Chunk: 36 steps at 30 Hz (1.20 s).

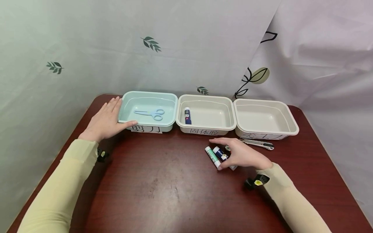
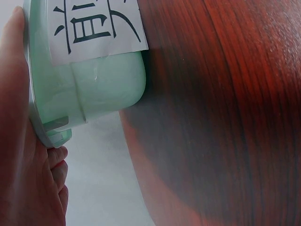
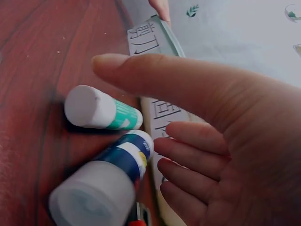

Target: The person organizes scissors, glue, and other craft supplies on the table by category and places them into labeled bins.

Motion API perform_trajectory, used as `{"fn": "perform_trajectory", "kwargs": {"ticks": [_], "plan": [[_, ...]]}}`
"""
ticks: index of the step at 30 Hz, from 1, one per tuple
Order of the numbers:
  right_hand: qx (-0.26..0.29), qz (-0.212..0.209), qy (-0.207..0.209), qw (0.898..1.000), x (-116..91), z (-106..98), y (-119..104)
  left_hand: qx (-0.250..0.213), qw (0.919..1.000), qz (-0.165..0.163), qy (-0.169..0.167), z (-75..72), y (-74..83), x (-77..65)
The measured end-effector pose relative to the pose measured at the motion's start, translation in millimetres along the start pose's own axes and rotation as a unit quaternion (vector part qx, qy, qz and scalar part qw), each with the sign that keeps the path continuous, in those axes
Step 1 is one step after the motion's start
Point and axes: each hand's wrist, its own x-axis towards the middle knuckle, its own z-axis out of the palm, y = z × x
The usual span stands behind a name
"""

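My left hand (image 1: 103,119) rests on the left end of the light-teal bin (image 1: 167,127), thumb along the front rim and fingers straight over the side. Inside that bin lies a pair of light-blue scissors (image 1: 150,113). Over two glue sticks on the table hovers my right hand (image 1: 244,153), thumb and fingers spread apart. The green-and-white glue stick (image 1: 212,157) lies just left of it, close to the thumb tip. Partly hidden under the palm is the navy glue stick (image 1: 220,153) with a white end, seen larger in the right wrist view.
A middle beige bin (image 1: 207,128) holds one navy glue stick (image 1: 187,116). Right of it stands another beige bin (image 1: 294,131). A utility knife (image 1: 257,143) lies before that bin, beyond the right hand. Paper labels face forward on all three. A patterned sheet hangs behind the table.
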Motion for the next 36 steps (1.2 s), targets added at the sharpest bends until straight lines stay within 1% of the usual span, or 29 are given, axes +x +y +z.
{"fn": "perform_trajectory", "kwargs": {"ticks": [5, 11, 17, 29, 36], "plan": [[-0.013, -0.01, -0.013, 1.0, 2.4, 3.5, 4.2, -0.001, 1.0, -0.002, -0.001, -0.4, -0.1, -0.5], [-0.018, -0.025, -0.016, 0.999, 5.9, 5.8, 6.9, -0.001, 1.0, -0.006, -0.003, 0.0, -0.2, -0.6], [-0.024, -0.03, -0.017, 0.999, 8.7, 7.9, 7.3, -0.003, 1.0, -0.006, -0.003, 0.3, -0.1, -0.6], [-0.043, -0.049, -0.03, 0.997, 19.8, 11.0, 1.7, -0.001, 1.0, -0.009, -0.004, 0.7, -0.2, -0.4], [-0.075, -0.047, -0.049, 0.995, 21.7, 6.0, -5.2, -0.001, 1.0, -0.007, -0.002, -1.5, 1.1, -0.7]]}}
